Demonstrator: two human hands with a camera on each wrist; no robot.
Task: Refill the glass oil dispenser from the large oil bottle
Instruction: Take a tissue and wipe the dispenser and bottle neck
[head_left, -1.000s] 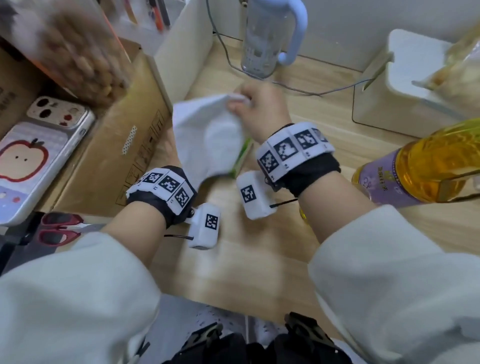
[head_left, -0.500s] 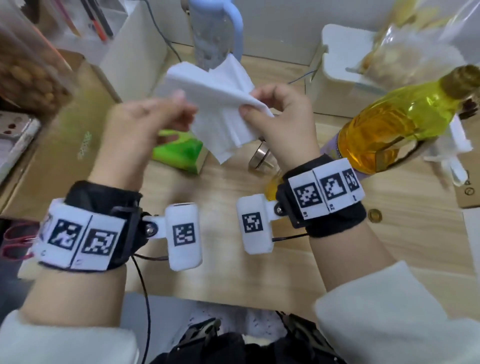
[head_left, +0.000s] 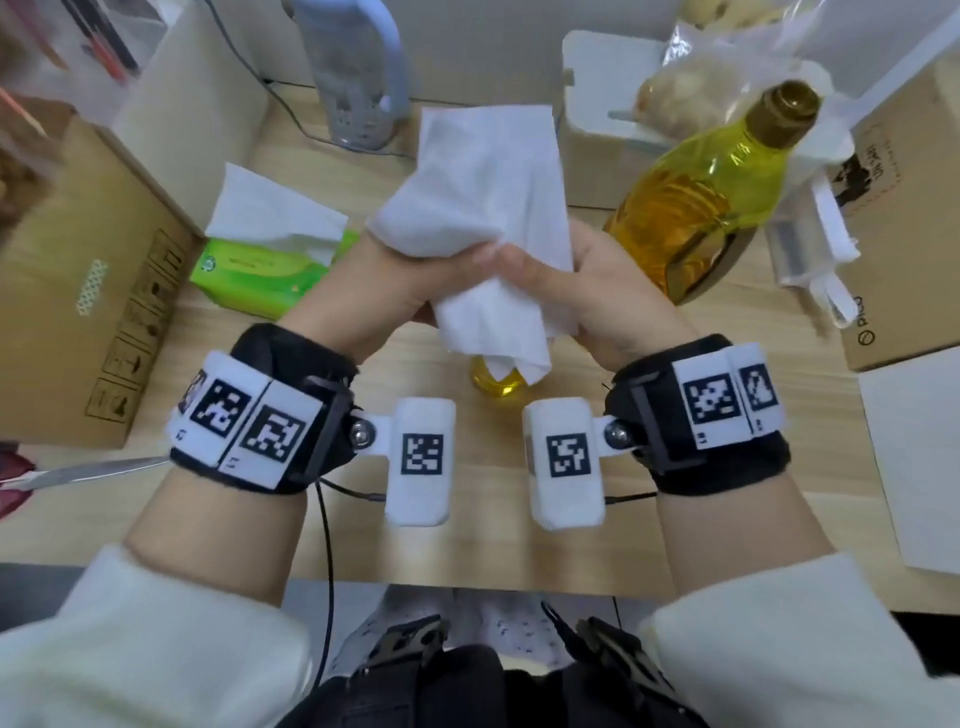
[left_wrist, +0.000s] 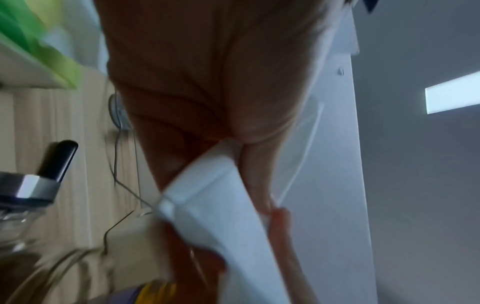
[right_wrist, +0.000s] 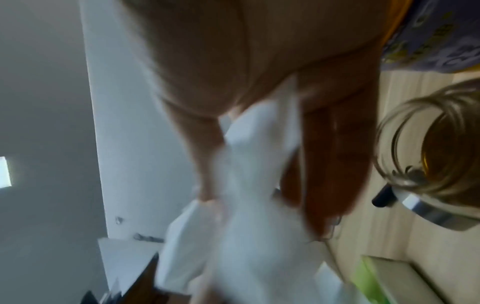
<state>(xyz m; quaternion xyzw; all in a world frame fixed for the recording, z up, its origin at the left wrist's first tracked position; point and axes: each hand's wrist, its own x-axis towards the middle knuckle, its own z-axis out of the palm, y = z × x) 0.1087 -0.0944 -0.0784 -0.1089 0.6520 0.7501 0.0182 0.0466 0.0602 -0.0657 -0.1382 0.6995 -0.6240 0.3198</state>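
Note:
Both my hands hold a white tissue (head_left: 488, 197) between them above the middle of the wooden table (head_left: 467, 540). My left hand (head_left: 431, 270) grips its left side, my right hand (head_left: 592, 291) its right side, thumbs nearly touching. The tissue (left_wrist: 221, 207) also fills the wrist views (right_wrist: 249, 205). Below the tissue stands the glass oil dispenser (head_left: 493, 382), mostly hidden, with yellow oil showing at its base. Its metal collar (left_wrist: 28, 187) and black spout (left_wrist: 57, 160) show in the left wrist view, its glass body (right_wrist: 428, 148) in the right. The large oil bottle (head_left: 706, 197), brown-capped, stands to the right.
A green tissue pack (head_left: 265, 270) lies left of my hands beside a cardboard box (head_left: 88, 291). At the back stand a clear bottle with a blue handle (head_left: 353, 78) and a white box (head_left: 597, 130). Another cardboard box (head_left: 893, 208) is at the right, scissors (head_left: 78, 473) at the left edge.
The tissue came out of the green pack at the left and was carried to the centre. Both hands have closed together on it above the dispenser, and my head has turned right.

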